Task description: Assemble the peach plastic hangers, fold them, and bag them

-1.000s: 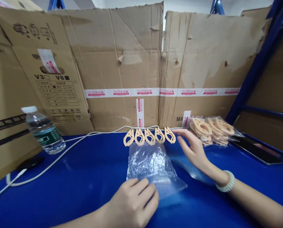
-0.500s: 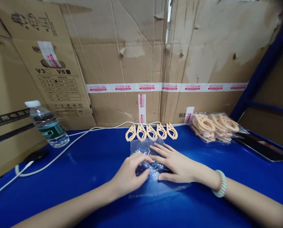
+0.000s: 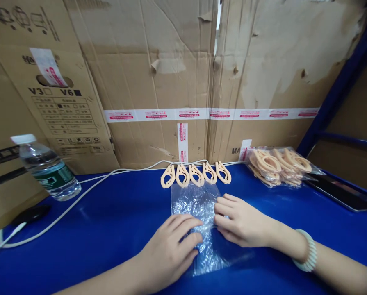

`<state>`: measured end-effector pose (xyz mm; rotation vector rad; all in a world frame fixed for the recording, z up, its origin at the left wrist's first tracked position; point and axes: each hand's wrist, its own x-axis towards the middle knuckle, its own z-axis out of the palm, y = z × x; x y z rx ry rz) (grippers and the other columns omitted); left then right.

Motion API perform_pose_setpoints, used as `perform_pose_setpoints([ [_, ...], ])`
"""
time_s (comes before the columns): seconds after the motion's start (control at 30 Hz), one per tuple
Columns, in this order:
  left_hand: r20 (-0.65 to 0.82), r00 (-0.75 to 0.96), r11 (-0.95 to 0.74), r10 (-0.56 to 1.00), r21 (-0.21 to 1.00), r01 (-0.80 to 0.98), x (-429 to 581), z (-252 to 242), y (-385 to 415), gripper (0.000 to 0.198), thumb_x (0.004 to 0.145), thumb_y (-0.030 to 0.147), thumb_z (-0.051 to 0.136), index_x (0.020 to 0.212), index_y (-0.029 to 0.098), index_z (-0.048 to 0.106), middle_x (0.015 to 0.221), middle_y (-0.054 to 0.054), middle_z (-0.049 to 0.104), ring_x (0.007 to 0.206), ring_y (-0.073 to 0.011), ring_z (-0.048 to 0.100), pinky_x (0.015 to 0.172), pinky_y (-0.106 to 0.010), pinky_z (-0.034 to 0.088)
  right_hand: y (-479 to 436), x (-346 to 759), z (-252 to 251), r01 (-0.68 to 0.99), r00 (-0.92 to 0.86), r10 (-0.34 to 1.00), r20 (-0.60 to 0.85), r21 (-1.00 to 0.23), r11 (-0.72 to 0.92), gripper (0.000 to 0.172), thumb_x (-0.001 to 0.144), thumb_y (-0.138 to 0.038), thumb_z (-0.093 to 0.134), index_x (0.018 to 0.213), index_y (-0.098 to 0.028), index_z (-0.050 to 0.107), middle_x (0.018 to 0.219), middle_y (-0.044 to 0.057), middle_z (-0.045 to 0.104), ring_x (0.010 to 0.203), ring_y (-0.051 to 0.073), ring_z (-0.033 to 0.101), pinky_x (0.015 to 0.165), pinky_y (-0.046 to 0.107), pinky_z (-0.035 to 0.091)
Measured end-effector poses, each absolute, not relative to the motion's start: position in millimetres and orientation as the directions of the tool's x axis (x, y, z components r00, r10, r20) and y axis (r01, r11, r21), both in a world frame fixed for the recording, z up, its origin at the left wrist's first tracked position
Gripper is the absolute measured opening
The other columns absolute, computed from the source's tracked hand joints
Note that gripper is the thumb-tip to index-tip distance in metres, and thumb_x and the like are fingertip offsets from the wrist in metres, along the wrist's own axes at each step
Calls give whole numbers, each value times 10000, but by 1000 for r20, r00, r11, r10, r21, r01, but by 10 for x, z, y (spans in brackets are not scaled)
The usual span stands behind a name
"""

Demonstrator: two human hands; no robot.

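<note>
A clear plastic bag (image 3: 195,205) lies flat and wrinkled on the blue table. My left hand (image 3: 171,248) rests on its lower left part, fingers bent a little and apart, with nothing gripped. At the bag's right edge my right hand (image 3: 241,221) has its fingers curled in against the plastic; the fingertips are partly hidden. Just beyond the bag's far edge stands a row of several peach folding hangers (image 3: 196,175), side by side. The nearest ones touch or almost touch the plastic.
Bagged peach hangers (image 3: 278,166) are piled at the back right, beside a dark phone (image 3: 345,191). On the left are a water bottle (image 3: 49,170), a black charging puck (image 3: 32,214) and a white cable (image 3: 78,196). Cardboard (image 3: 158,90) walls the back.
My right hand has moved right to the bag's edge, its spread fingers now curled. My left hand has come nearer and lower. More of the bag shows, and the view has shifted slightly.
</note>
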<state>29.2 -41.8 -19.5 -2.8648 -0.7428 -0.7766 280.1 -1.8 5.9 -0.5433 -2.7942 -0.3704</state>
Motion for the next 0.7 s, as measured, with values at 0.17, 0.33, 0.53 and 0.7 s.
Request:
perform_pose_setpoints([
  [0.17,449,795,-880,408,-38,473,265,-274,-406,284,877,34,448,1037,203,611,1329,-106,559,1215,-289,501,1028,-573,387,-13,2787,10,294,-936,223,273,254,922,348,988,-131,275,748,-205,516,685,34,524,616,199,394,608,334,316],
  [0.33,446,792,-873,417,-46,485,261,-293,-400,300,905,53,438,1091,206,616,1339,-90,571,1229,-279,502,1035,-546,398,-23,2788,-5,294,-926,262,273,85,952,256,917,-96,341,741,-214,486,697,36,531,637,197,426,616,326,353],
  [0.53,557,760,-906,335,-30,422,274,-394,-346,269,948,114,407,1073,184,635,1243,-55,653,1170,-249,535,1050,-489,389,82,2913,94,347,-764,484,427,-361,866,134,907,-230,482,775,-216,502,711,4,528,659,163,489,620,288,432],
  [0.7,612,737,-909,287,-67,410,292,-339,-345,265,952,99,410,1049,168,648,1164,-51,698,1109,-222,582,1000,-423,453,639,3288,94,636,-645,622,444,-139,759,216,949,-163,426,1095,-186,584,1056,101,622,1003,222,583,877,386,500],
])
